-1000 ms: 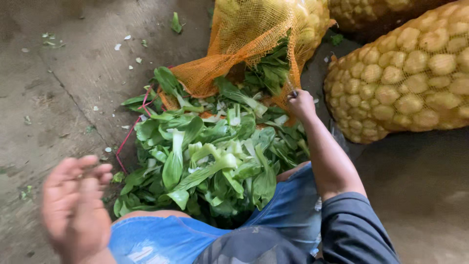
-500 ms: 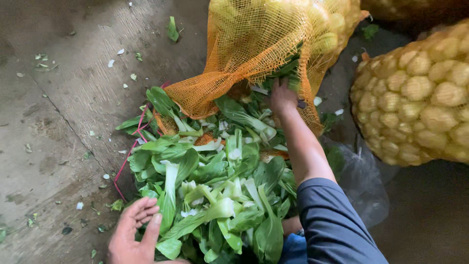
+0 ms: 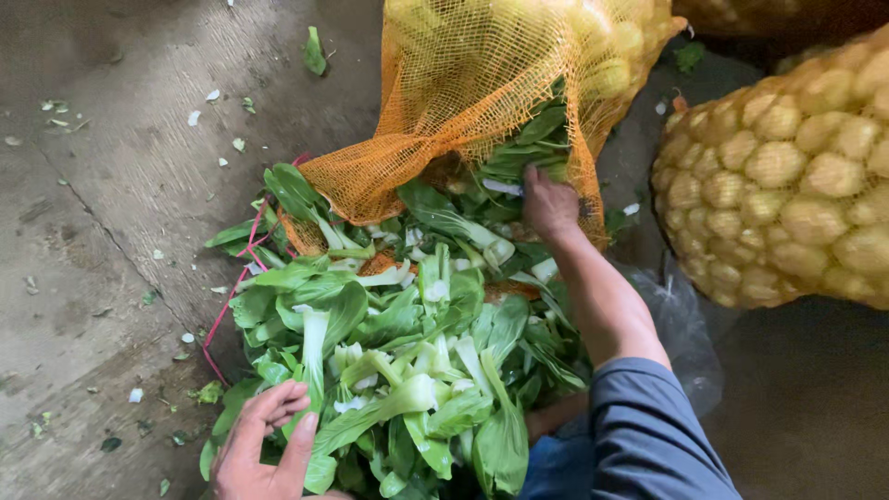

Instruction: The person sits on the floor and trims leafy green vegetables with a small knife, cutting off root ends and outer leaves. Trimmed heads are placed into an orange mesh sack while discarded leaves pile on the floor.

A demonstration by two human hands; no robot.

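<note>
- Compared with 0.5 s before, the left hand (image 3: 264, 449) has moved higher into the picture; its fingers now lie spread on the near edge of the pile of leafy greens (image 3: 398, 343), not closed on any leaf.
- The right hand (image 3: 548, 204) is at the same place as before, at the mouth of the orange net sack (image 3: 482, 83). It is pushed among the leaves there, and I cannot tell if the fingers are closed on something.
- The 2 hands are well apart, 1 at each end of the pile.
- The greens lie on the concrete floor (image 3: 111, 231), partly still under the open sack.
- I count 1 orange sack that is open, and 1 full yellow net sack (image 3: 787, 194) at the right; a part of 1 more sack shows at the top edge.
- 1 pink string (image 3: 227, 310) lies along the left side of the pile.
- Small leaf scraps (image 3: 315, 51) are scattered on the floor, too many to count.
</note>
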